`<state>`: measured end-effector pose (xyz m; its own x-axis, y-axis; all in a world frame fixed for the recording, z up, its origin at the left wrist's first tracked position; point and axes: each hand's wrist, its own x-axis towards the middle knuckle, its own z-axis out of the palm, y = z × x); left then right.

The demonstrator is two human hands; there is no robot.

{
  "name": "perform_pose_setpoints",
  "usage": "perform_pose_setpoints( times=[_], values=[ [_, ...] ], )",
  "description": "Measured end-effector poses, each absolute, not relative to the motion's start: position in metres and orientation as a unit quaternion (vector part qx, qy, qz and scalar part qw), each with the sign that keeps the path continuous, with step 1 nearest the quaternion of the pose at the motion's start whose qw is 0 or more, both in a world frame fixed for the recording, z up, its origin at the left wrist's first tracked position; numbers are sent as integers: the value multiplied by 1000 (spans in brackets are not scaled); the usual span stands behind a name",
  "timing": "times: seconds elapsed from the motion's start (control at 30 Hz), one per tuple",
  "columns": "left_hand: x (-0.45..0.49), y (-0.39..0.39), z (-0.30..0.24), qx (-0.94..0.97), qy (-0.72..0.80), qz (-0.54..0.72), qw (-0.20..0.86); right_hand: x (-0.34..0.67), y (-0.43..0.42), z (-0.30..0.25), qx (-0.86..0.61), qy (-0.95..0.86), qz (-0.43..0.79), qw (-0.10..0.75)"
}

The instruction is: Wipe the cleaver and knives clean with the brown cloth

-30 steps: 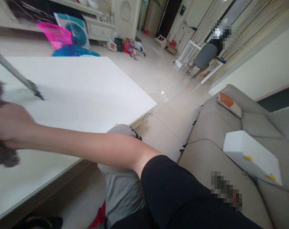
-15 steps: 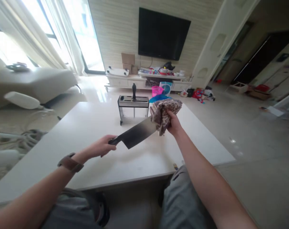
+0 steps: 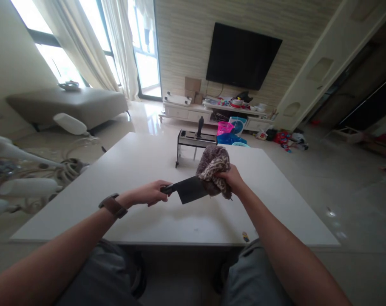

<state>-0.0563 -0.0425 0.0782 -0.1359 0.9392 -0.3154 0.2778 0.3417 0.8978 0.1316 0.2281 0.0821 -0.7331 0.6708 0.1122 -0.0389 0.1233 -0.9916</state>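
My left hand [image 3: 151, 193] grips the black handle of a broad cleaver [image 3: 190, 190], holding it level above the white table [image 3: 123, 170]. A brown patterned cloth [image 3: 213, 168] is bunched in my right hand [image 3: 233, 178] and wrapped over the far end of the blade. Behind them on the table stands a knife rack [image 3: 193, 142] with one black-handled knife upright in it. A dark watch sits on my left wrist.
Beyond the table are a low TV cabinet [image 3: 193, 111] with clutter, a wall TV [image 3: 242, 57], a pink basket [image 3: 224, 127] and toys on the floor. A grey sofa [image 3: 68, 104] stands left. White objects and cables lie at the left edge.
My head turned from the sofa at my right to the table. In the last half second the cloth has slid down the blade toward the handle, covering more of it.
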Motion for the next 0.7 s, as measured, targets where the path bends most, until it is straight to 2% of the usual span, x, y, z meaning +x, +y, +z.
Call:
perform_pose_setpoints(
  times=[0.1, 0.2, 0.27, 0.37, 0.53, 0.7],
  values=[
    [-60, -45, 81, 448, 680, 351, 463, 133, 242, 85, -247, -639, 625, 373],
    [-65, -51, 83, 447, 717, 308, 438, 147, 258, 88, -237, -643, 629, 367],
    [-66, -54, 83, 449, 741, 268, 422, 158, 262, 91, -218, -701, 607, 304],
    [-62, -52, 81, 472, 742, 222, 421, 164, 246, 97, -189, -823, 505, 179],
    [-47, -35, 75, 563, 692, 217, 396, 142, 182, 92, -30, -929, 367, -42],
    [-42, -34, 73, 581, 696, 210, 365, 125, 147, 76, 17, -950, 293, -105]
  ],
)
